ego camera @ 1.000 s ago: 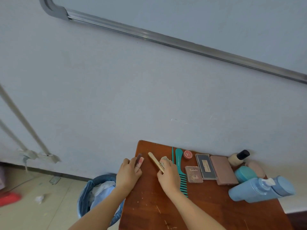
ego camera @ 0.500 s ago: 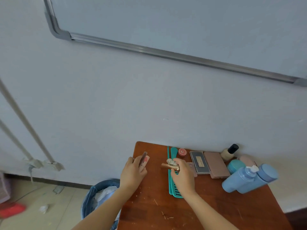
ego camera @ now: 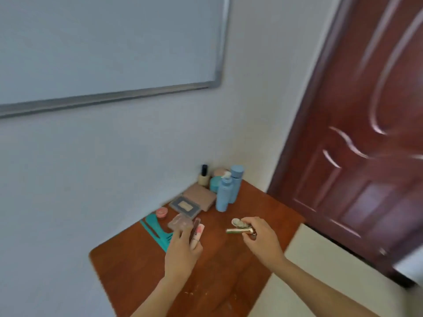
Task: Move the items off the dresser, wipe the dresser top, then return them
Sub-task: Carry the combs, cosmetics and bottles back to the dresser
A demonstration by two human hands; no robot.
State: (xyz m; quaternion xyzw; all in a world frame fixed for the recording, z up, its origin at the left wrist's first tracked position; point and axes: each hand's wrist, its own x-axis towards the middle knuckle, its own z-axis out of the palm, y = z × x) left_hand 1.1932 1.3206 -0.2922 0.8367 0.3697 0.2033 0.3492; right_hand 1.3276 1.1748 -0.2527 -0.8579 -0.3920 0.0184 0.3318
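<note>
1. A whiteboard (ego camera: 103, 42) hangs on the wall above the dresser (ego camera: 137, 271), whose wooden top is scuffed near its front edge.
2. A teal comb (ego camera: 155, 229) lies along the dresser's wall edge, left of the left hand, with a small red pot (ego camera: 161, 211) just beyond it.
3. The left hand (ego camera: 183, 252) hovers over the middle of the top, fingers curled around two slim tubes (ego camera: 198, 232). Its fingertips reach the near edge of a clear compact (ego camera: 179, 221); I cannot tell if they touch it.
4. Further along the wall edge lie a grey palette (ego camera: 185, 205) and a mauve palette (ego camera: 200, 195), side by side.
5. In the far corner stand a black-capped bottle (ego camera: 203, 176), a teal jar (ego camera: 214, 183) and two blue bottles (ego camera: 224, 194), all upright.
6. The right hand (ego camera: 263, 239) is above the dresser's right edge, well apart from the corner group, pinching a gold tube (ego camera: 238, 230) and a small round item (ego camera: 237, 223).
7. A dark red door (ego camera: 366, 156) fills the right side.
</note>
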